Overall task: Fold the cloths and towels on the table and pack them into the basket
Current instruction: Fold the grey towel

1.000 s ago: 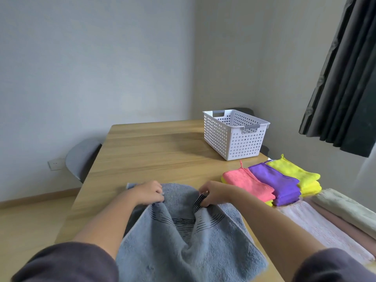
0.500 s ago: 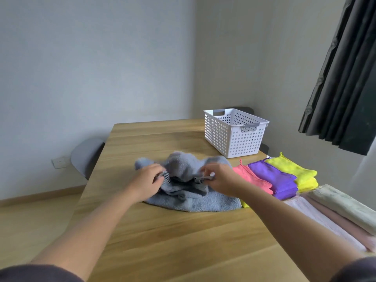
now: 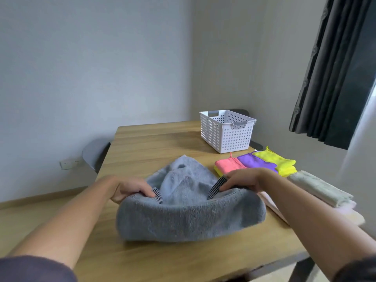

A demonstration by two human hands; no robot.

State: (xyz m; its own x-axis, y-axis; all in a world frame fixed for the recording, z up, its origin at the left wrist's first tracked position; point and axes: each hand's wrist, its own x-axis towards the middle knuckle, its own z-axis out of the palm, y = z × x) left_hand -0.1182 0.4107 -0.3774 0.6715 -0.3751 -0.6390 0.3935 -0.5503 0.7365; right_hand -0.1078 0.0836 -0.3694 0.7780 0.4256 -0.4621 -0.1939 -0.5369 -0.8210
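Observation:
A grey-blue towel (image 3: 189,218) with dark striped bands lies bunched on the wooden table (image 3: 154,143), its near part doubled over toward me. My left hand (image 3: 130,188) grips one striped corner and my right hand (image 3: 242,180) grips the other. The white perforated basket (image 3: 227,132) stands at the table's far right, with nothing visible in it. To the right of the towel lie folded cloths: pink (image 3: 227,165), purple (image 3: 254,162) and yellow (image 3: 274,161). Folded pale towels (image 3: 319,188) are stacked at the near right.
A grey chair (image 3: 94,153) stands by the table's left side, and another chair back shows behind the basket. A dark curtain (image 3: 337,72) hangs at the right. The wall has a socket (image 3: 69,164) low on the left.
Both hands have pulled the towel's striped corners back toward me and apart, after pushing them far out over the table. The towel now lies doubled with its fold near me.

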